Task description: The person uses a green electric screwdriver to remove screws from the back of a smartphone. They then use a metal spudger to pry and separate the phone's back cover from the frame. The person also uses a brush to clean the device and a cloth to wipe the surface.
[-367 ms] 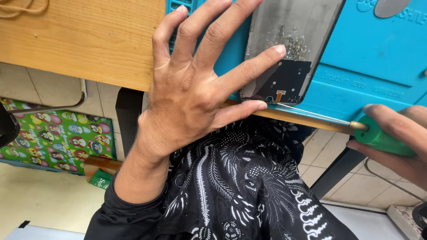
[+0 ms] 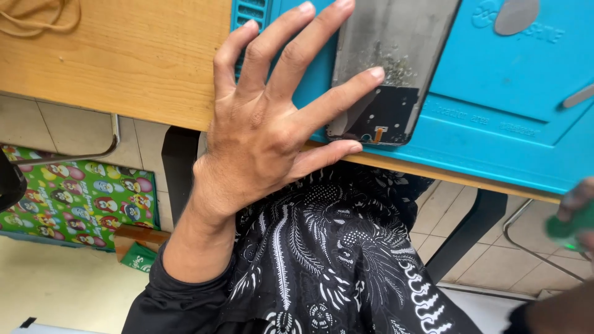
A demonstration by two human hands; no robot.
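My left hand [image 2: 272,117] lies flat with its fingers spread, pressing on the lower edge of a grey phone panel [image 2: 402,43] that rests on a blue work mat [image 2: 507,99]. The index fingertip touches the panel near a dark cut-out part with a small orange flex connector [image 2: 377,133]. My right hand [image 2: 572,216] is blurred at the right edge, below the table edge, closed around a green tool handle [image 2: 566,227]. The tool's tip is hidden.
The mat sits on a wooden table [image 2: 124,55] whose front edge runs across the view. A tan cord [image 2: 37,15] lies at the top left. Below are my black patterned clothes [image 2: 334,260], tiled floor, black table legs and a colourful patterned box [image 2: 74,192].
My right hand with the green tool has pulled away from the table edge, down and to the right. The left hand stays pressed on the panel.
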